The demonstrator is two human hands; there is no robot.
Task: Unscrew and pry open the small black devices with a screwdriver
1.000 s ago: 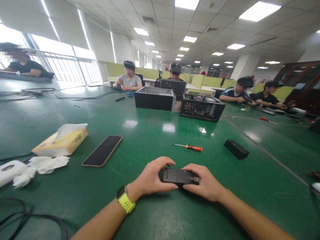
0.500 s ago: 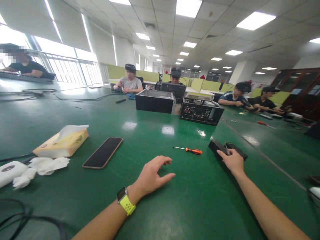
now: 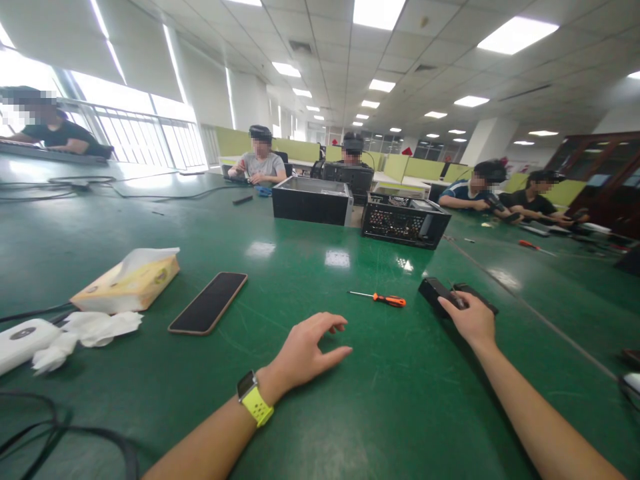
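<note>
Black block seemingly down beside a second block, right hand holding it, unreleased, left hand empty, its grip wide!

Bright light fills the room: ceiling panels burn out to white high beyond the fingers of the left hand, and daylight flares through the windows far to their left. The glossy green tabletop mirrors pale glare patches beyond those fingers — and a milky sheen farther left. Soft shadow edges the right forearm, behind the fingers of the right hand; beneath these, the black case loses detail. Well beyond and right, the wooden cabinet leans — wide-angle stretch — dim and blurred.
</note>
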